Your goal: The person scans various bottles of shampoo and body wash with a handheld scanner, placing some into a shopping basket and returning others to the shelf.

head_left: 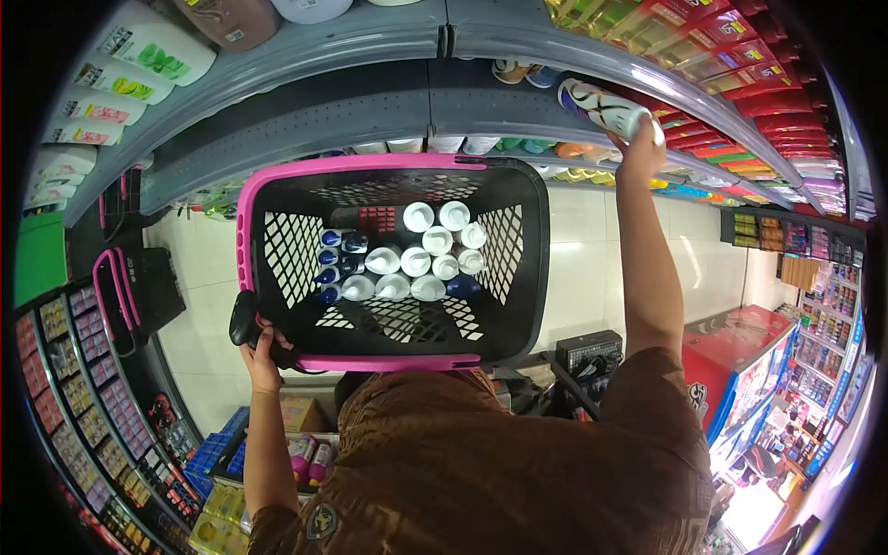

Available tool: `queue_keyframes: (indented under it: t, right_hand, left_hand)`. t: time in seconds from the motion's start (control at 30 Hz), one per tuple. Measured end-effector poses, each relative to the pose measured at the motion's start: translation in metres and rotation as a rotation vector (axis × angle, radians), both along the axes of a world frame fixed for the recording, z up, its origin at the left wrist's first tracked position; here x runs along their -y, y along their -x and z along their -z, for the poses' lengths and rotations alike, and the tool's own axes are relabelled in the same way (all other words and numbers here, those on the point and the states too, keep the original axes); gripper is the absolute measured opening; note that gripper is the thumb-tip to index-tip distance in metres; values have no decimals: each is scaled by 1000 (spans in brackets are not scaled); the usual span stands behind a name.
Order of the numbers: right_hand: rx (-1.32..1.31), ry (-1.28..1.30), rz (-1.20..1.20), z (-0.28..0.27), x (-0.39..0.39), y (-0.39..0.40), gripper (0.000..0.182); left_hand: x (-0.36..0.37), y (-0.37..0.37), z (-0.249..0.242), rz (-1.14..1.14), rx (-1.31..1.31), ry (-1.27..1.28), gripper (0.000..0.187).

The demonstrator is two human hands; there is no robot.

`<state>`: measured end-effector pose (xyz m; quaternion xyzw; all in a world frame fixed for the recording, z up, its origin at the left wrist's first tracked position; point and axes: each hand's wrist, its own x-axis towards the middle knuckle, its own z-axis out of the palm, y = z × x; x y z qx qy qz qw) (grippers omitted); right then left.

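My right hand [641, 153] is raised at the shelf on the upper right, its fingers closed around the end of a white bottle [597, 106] with a dark swirl print. The bottle is tilted along the shelf edge. My left hand [265, 347] wraps round the black handle [245, 319] at the near left corner of a black shopping basket [529, 240] with a pink rim. Inside stand several white-capped bottles [392, 285] in a cluster, with a few dark blue bottles [328, 257] at their left. The basket's outer underside is hidden.
A grey shelf [305, 116] crosses in front, with a few bottles [511, 71] near the raised hand. Pump bottles [153, 42] line the upper left and red packs [768, 83] the upper right. Another pink-handled basket [139, 296] is at left; a red chest [740, 333] stands right.
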<state>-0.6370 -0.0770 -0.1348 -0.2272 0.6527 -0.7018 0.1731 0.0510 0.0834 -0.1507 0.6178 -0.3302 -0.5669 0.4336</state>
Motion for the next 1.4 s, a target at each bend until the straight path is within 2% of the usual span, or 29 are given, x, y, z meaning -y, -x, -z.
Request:
queue_keyframes:
  t: [0.03, 0.07, 0.13, 0.17, 0.27, 0.4, 0.5, 0.57, 0.67, 0.7, 0.77, 0.8, 0.87, 0.97, 1.03, 1.07, 1.1, 1.13, 1.17, 1.23, 1.3, 1.4]
  right_hand:
    - [136, 54, 95, -18, -18, -17, 48]
    - [126, 49, 104, -34, -36, -29, 48]
    - [349, 74, 127, -61, -72, -51, 43]
    - [335, 76, 147, -69, -91, -61, 43]
    - [440, -57, -119, -89, -136, -94, 42]
    - [607, -209, -276, -102, -161, -177, 45]
    - [668, -335, -373, -102, -163, -236, 48]
    - [670, -353, -395, -101, -158, -273, 48]
    - [554, -417, -519, -96, -141, -310, 49]
    - [474, -464, -507, -90, -132, -320, 48]
    - [298, -479, -539, -72, -112, -340, 47]
    - [247, -504, -536, -61, -103, -348, 48]
    - [186, -523, -530, -24, -83, -358, 43]
    - [149, -608, -511, 53, -64, -362, 54]
    - [143, -649, -562, 83, -61, -369, 65]
    - [121, -717, -510, 98, -59, -375, 67]
    - [-71, -720, -529, 142, -54, -366, 72]
    - [-226, -718, -515, 159, -55, -370, 73]
    - [-380, -715, -497, 167, -58, -376, 75]
    - [-449, -782, -590, 144, -65, -392, 73]
    - [-628, -897, -602, 169, -70, -394, 72]
    - [-651, -1055, -678, 190, -78, -397, 74]
  left_hand:
    - [-1, 0, 0, 6, -9, -6, 17]
    - [-1, -1, -1, 8, -17, -13, 17]
    - [2, 0, -4, 31, -40, -21, 17]
    - [4, 1, -8, 51, -77, -37, 18]
    - [14, 8, -13, 116, -213, -87, 18]
    - [24, 19, -23, 153, -528, -215, 15]
    - [32, 31, -23, 158, -632, -235, 15]
    - [34, 35, -24, 147, -601, -212, 12]
    - [34, 18, -12, 301, -368, 67, 14]
    - [34, 10, -8, 299, -373, 75, 14]
    - [30, -8, 4, 380, 94, 398, 15]
    - [29, -17, -6, 431, 150, 393, 16]
    - [26, -31, 0, 459, 132, 390, 17]
    - [25, -42, 14, 518, 146, 427, 21]
    - [23, -45, 19, 552, 184, 454, 23]
    - [23, -45, 20, 548, 189, 462, 25]
    - [24, -45, 20, 545, 196, 472, 27]
    - [23, -45, 27, 523, 180, 497, 28]
    - [22, -45, 27, 525, 186, 497, 28]
    - [22, -45, 26, 533, 238, 522, 27]
    - [23, -46, 25, 539, 235, 540, 27]
    - [22, -45, 27, 545, 249, 546, 30]
